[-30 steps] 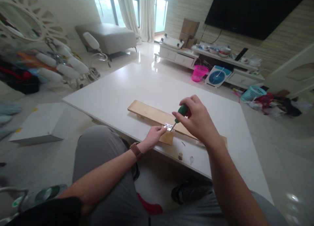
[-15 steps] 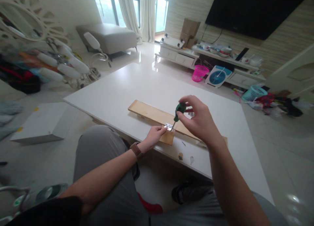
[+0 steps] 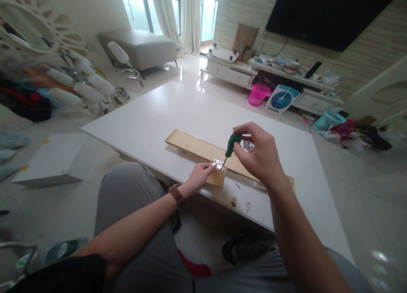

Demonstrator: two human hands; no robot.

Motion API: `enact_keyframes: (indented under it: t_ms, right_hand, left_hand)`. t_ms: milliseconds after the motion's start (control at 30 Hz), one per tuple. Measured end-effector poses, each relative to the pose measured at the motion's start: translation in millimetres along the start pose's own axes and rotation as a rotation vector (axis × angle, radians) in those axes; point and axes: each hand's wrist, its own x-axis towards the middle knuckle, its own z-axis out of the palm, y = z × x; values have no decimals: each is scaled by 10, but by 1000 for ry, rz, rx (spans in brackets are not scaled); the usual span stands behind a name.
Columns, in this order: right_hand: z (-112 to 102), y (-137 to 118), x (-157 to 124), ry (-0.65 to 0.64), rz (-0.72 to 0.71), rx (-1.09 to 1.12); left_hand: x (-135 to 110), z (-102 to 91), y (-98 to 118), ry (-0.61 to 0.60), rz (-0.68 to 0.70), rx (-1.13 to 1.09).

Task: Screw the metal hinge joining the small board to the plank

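Note:
My right hand (image 3: 257, 151) grips the green handle of a screwdriver (image 3: 233, 143), its shaft slanting down to a silver metal hinge (image 3: 218, 164). The hinge lies across the edge of a long wooden board (image 3: 193, 146) and a small wooden piece (image 3: 217, 179) at its near side. With thumb and fingers pressed together, my left hand (image 3: 202, 175) pinches the hinge's left side. Another metal hinge (image 3: 248, 145) shows on the far side of the board, partly behind my right hand. Where exactly the screwdriver tip touches is too small to tell.
A white table (image 3: 143, 115) carries the boards. Near its front edge lie a thin dark bit (image 3: 237, 185), a small patterned item (image 3: 233, 202) and a small clear item (image 3: 248, 206). A white box (image 3: 51, 157) stands on the floor at left; a pink basket (image 3: 259, 94) stands beyond the table.
My right hand has shifted slightly and its fingers have turned a little around the screwdriver handle. More of the far hinge shows now. My left hand stays on the near hinge.

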Motion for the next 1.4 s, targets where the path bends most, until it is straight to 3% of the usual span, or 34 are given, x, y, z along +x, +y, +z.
enact_keyframes:
  t_ms: [267,567,800,1067,1400]
  right_hand:
    - [28,50,13,95,31,-57]
    - [29,1,1,16,41,-39]
    - [37,54,-1,59,47,-230]
    - [24,28,-14,22,58,10]
    - [65,75,1,83,41,-96]
  left_hand:
    - [1,-2,1,-6,-7,1]
    - [17,-1,-33,0,-13,-5]
    - [2,8,-9,-9,-4,-29]
    - [8,10,-20,2,-2,-5]
    - [18,-5,-29,-22,-4,-12]
